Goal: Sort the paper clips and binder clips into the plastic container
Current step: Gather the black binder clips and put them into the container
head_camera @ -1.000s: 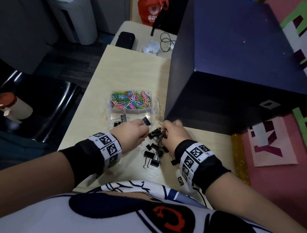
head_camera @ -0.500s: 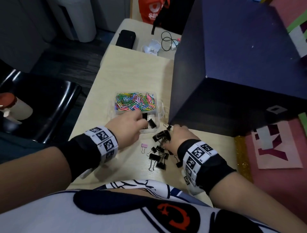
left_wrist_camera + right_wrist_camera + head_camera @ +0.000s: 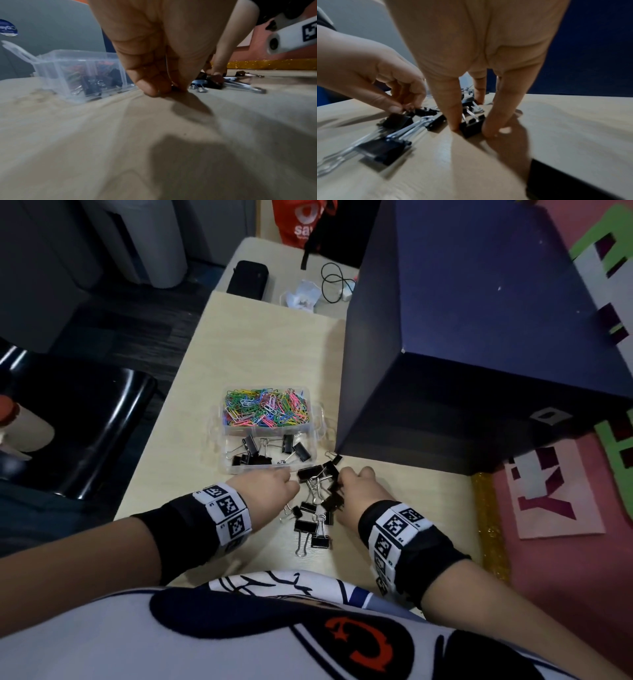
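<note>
A clear plastic container [image 3: 323,419] stands mid-table, with coloured paper clips [image 3: 267,407] in its far compartment and several black binder clips [image 3: 270,451] in the near one. Just in front of it, loose black binder clips [image 3: 313,527] lie in a pile between my hands. My left hand [image 3: 294,488] pinches a small black clip [image 3: 175,88] at the pile's left edge, on the table. On the pile's right side, my right hand [image 3: 340,491] pinches another binder clip [image 3: 471,126] between thumb and finger. The container [image 3: 82,73] sits just left of my left hand.
A tall dark blue box [image 3: 479,337] stands right of the container, close to my right hand. A black case [image 3: 248,280], a cable [image 3: 334,282] and crumpled white plastic [image 3: 301,296] lie at the far end. A black chair [image 3: 85,422] is left of the table, a gold strip [image 3: 489,525] at its right edge.
My left hand has come back from the container's near compartment to the pile and now pinches a clip there. The right hand has stayed on the pile.
</note>
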### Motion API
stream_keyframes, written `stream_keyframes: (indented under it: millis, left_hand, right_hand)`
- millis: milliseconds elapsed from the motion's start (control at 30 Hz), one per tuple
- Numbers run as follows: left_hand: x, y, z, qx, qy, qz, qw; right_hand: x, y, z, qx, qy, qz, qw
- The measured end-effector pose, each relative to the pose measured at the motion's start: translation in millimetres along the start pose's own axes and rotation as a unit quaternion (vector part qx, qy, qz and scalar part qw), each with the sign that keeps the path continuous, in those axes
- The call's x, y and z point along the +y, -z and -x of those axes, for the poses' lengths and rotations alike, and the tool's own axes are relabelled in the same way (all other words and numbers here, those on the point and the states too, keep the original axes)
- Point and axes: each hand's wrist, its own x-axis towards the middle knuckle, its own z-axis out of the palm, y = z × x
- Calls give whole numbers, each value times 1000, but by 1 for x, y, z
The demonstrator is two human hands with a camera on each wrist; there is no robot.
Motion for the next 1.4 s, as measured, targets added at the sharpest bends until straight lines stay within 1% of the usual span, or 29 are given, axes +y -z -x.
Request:
stream_keyframes:
  millis: [67,167,233,333,400,433,533,600,633,700,733,767,833,900,967,1067,1200,1300,1333,1400]
  left_hand:
    - [0,-1,0,-1,17,13,1000]
    - [2,-2,1,2,32,28,999]
    - [2,0,2,6,33,32,999]
    - [-1,4,6,26,26,60,997]
    - [-5,12,10,59,37,102,992]
    - [-8,16,12,85,45,116,989]
    - [-21,29,14,190,70,159,966]
    - [-30,34,15,238,94,177,950]
    - [-31,34,16,247,101,177,947]
    - [-27,33,18,238,90,155,955]
    - [-23,31,19,214,73,139,964]
    - [-17,27,20,178,51,123,975]
    - [-5,20,21,80,5,87,993]
    - [5,13,21,-8,-34,54,998]
    - [11,7,19,-54,-44,34,997]
    - [14,2,13,-61,-28,36,997]
    - [11,-3,9,-31,-9,42,999]
    - [11,-4,8,-31,-12,34,999]
    - [11,-3,8,-25,-18,33,999]
    - [9,-1,10,8,-24,27,999]
  right_hand:
    - [0,-1,-1,19,24,-7,999]
    - [0,-4,-4,27,33,5,999]
    - [0,-3,-5,24,39,14,999]
    - [0,5,-4,42,55,-11,998]
    - [-6,13,-2,80,83,-55,992]
    - [-11,17,-1,106,105,-87,985]
    - [-26,24,2,170,155,-168,958]
    - [-29,25,1,176,157,-156,959]
    - [-28,25,0,161,145,-123,968]
    - [-20,20,0,110,126,-28,985]
    - [-16,16,0,85,128,6,988]
    - [-11,12,1,65,136,25,988]
    - [-4,5,1,46,152,24,987]
    - [-1,2,0,54,146,7,988]
    - [0,-1,-3,63,126,16,990]
    - [4,-5,-5,69,102,10,992]
    - [6,-8,-6,76,94,-10,993]
    - [5,-7,-8,72,89,-14,993]
    - [5,-7,-8,71,88,-18,993]
    - [6,-6,-8,71,86,-31,993]
